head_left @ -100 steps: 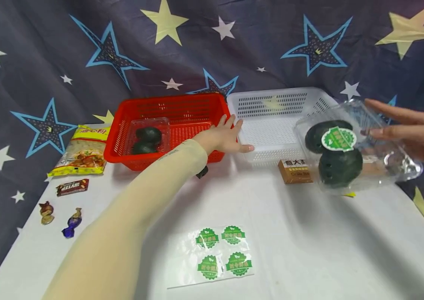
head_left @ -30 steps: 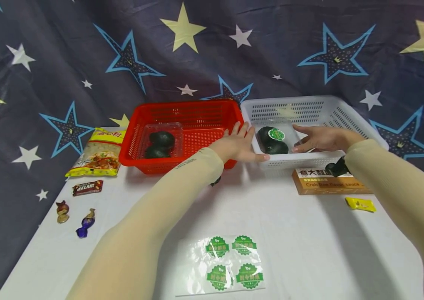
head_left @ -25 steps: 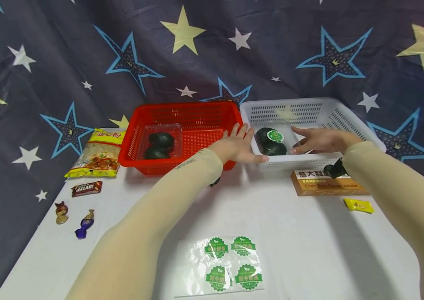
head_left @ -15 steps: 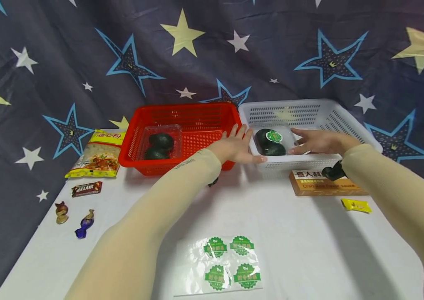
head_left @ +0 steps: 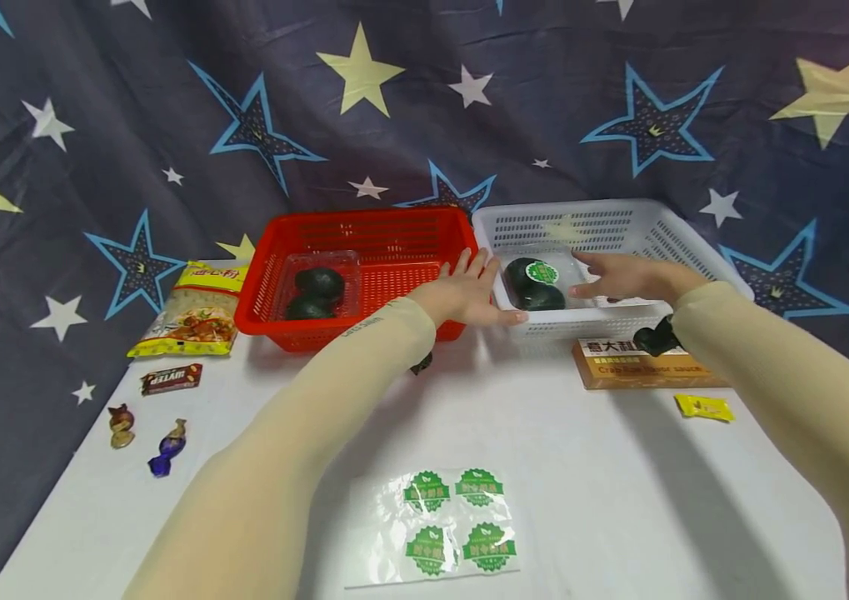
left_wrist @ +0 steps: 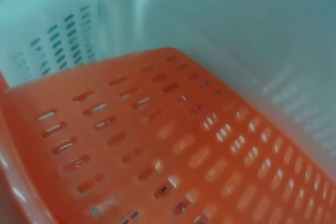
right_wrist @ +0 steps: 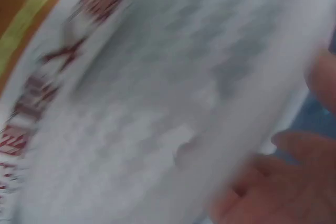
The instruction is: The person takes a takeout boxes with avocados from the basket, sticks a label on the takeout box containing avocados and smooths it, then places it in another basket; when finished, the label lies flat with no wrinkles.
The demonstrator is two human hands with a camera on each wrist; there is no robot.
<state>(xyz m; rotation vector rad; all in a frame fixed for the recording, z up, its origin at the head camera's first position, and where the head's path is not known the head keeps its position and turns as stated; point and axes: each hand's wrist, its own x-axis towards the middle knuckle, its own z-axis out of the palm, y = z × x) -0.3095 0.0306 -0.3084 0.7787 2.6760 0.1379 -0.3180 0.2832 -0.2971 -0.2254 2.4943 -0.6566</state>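
The stickered avocado pack (head_left: 536,282) is seated at the left end of the white basket (head_left: 694,250), just left of the nearer right hand (head_left: 625,277), its grip loosely spread; contact cannot be told. The left hand (head_left: 461,296) is splayed near the red basket (head_left: 394,227).

There is a red basket (head_left: 390,287), a white basket (head_left: 598,232) and a dark, star-patterned backdrop (head_left: 536,117).

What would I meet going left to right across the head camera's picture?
Brown candy, pasta bag, fruit pack in red basket, left hand, stickered fruit pack, right hand, yellow candy.
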